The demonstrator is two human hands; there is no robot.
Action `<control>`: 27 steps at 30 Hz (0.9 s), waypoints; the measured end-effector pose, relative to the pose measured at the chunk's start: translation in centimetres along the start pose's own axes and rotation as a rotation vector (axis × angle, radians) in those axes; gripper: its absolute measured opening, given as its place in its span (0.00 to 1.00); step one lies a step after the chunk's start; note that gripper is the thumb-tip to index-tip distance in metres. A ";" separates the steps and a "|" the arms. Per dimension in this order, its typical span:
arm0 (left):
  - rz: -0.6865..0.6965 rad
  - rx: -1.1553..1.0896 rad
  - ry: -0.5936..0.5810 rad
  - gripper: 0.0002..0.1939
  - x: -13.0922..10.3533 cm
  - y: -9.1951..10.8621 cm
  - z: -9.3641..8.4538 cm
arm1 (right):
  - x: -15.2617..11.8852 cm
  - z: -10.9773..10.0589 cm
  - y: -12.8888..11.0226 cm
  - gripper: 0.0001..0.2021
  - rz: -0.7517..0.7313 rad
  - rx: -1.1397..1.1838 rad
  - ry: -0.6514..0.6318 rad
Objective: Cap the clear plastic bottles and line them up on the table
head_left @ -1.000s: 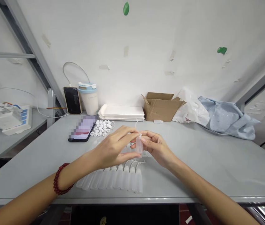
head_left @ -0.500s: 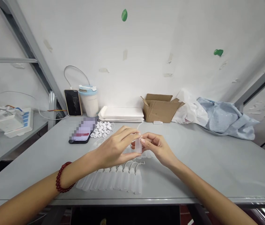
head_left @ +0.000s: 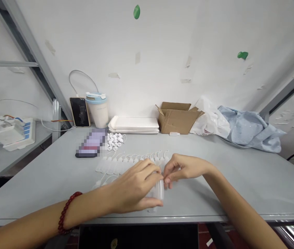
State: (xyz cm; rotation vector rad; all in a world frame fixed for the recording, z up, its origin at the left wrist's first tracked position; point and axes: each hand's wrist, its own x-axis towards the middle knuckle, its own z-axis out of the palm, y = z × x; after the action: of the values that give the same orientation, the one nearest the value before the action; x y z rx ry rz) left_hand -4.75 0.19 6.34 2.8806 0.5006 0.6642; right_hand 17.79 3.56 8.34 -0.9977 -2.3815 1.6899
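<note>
My left hand is closed on a small translucent plastic bottle, its thumb low and its fingers near the top. The bottle stands upright close to the table's front edge. Right beside its upper end, my right hand has bent fingers drawn together; whatever lies between the fingertips is hidden. Behind my hands runs a row of similar bottles with thin white loop ties at their tops. More bottles lie in a front row, mostly covered by my left hand and forearm.
A pile of white caps sits next to a phone lying flat. At the back stand another phone, a cup, stacked white trays, a cardboard box, a plastic bag and blue cloth.
Both hands have come down toward the front row with the bottle. My right hand has shifted slightly right, and the back row of bottles is now uncovered.
</note>
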 end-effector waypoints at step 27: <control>-0.007 0.099 -0.152 0.22 -0.1 0.8 1.8 | 0.0 -3.9 3.7 0.09 0.095 -0.153 0.674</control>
State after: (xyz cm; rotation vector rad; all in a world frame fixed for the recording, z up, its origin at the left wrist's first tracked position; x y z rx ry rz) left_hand -3.77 -0.75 4.88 2.9890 0.5360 0.4256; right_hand 21.11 7.51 6.71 -1.4364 -2.0393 0.9663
